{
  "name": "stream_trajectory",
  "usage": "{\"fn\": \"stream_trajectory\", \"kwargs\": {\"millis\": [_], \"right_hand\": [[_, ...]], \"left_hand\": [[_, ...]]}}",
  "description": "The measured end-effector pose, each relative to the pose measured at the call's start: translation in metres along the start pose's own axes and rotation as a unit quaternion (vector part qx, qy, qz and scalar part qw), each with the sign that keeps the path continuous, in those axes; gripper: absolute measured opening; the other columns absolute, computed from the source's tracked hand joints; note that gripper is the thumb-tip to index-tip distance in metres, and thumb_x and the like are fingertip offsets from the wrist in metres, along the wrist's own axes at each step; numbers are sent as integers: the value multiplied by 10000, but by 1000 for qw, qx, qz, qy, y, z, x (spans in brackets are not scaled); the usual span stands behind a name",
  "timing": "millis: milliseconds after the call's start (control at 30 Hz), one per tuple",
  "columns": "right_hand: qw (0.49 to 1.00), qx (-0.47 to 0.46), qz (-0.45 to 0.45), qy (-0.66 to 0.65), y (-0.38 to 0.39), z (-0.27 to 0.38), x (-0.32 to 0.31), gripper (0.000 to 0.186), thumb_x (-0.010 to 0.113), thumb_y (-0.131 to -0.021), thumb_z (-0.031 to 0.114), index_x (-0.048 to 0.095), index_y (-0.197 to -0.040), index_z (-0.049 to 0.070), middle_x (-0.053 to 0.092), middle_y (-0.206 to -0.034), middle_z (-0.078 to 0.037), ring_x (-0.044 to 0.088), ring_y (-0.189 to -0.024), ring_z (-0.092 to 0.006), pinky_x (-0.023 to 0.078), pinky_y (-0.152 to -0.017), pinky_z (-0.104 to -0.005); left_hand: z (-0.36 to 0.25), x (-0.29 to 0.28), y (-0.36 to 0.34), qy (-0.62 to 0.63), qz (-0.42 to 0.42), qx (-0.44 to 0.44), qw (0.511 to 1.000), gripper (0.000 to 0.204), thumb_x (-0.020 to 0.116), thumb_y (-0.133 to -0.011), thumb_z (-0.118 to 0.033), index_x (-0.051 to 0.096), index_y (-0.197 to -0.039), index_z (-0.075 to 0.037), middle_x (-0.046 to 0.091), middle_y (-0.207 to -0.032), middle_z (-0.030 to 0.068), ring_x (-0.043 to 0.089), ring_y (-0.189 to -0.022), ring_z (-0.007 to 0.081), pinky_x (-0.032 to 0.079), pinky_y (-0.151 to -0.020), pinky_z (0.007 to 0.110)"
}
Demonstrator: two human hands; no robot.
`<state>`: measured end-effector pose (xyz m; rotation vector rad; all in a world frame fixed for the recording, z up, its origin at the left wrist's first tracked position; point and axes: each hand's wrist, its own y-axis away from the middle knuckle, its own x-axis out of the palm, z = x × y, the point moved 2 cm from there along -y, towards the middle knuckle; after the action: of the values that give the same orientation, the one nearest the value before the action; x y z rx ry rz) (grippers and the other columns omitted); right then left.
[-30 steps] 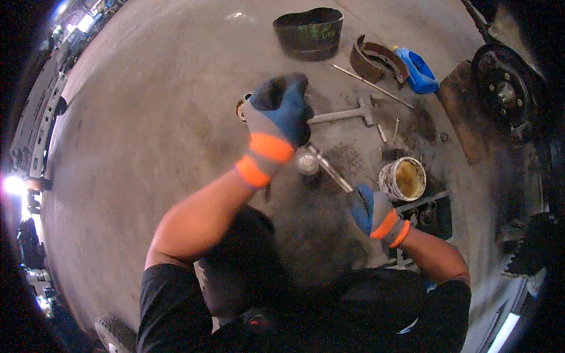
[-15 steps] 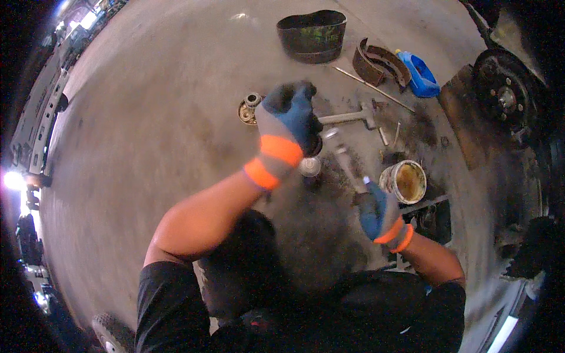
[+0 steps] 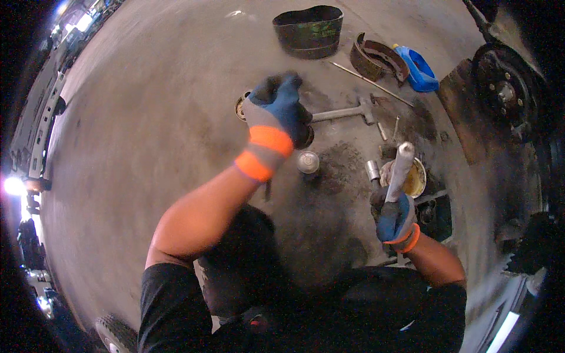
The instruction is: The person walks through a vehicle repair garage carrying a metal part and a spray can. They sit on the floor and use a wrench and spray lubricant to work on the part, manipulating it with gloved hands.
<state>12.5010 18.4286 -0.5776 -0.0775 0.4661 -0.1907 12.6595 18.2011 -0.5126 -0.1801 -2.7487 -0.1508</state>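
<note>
My left hand (image 3: 275,105), in a blue-grey glove with an orange cuff, is closed above the floor. A dark round part (image 3: 307,139) shows under its edge; what the fingers grip is hidden. A hammer (image 3: 344,113) lies beyond, its handle end covered by that hand. Just below sits a silver round metal part (image 3: 308,162). My right hand (image 3: 395,219), gloved alike, is wrapped round a socket wrench: a shiny socket (image 3: 372,170) and a thick grey bar (image 3: 401,167) stick up from the fist. Behind the bar, partly covered, stands a tub of brownish grease (image 3: 418,178).
A black bucket (image 3: 308,34), curved brake shoes (image 3: 376,57) and a blue jug (image 3: 419,69) stand at the back. A long thin rod (image 3: 372,84) lies before them. A wheel hub (image 3: 504,93) is at the right. A ring-shaped part (image 3: 240,107) lies left of my left hand.
My right hand has turned the socket wrench, bringing its grey bar up in front of the grease tub and the socket nearer to me. My left hand has shifted slightly left and stays closed.
</note>
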Motion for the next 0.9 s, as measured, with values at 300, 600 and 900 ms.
{"fn": "stream_trajectory", "kwargs": {"millis": [300,600,900], "right_hand": [[991,85,-81,58,-19,5,21,202,527,-897,193,602,-879,6,557,-588,-47,515,-506,-151,413,-491,-314],[973,153,-6,-174,-73,49,29,196,542,-905,203,602,-924,18,583,-700,-28,547,-602,-120,456,-550,-282],[901,137,-65,-408,-77,64,48,200,535,-920,205,584,-984,22,619,-839,-47,606,-708,-143,515,-626,-283]], "left_hand": [[-6,-1,5,-4,54,-48,997,205,590,-849,-219,592,-924,-28,545,-610,103,518,-456,237,443,-426,386],[18,2,8,171,235,-286,913,511,521,-869,-503,543,-1052,-27,611,-767,138,605,-695,266,499,-602,414],[26,10,36,92,245,-20,965,669,658,-826,-277,324,-1346,-20,549,-1178,196,555,-1060,256,473,-883,390]]}}
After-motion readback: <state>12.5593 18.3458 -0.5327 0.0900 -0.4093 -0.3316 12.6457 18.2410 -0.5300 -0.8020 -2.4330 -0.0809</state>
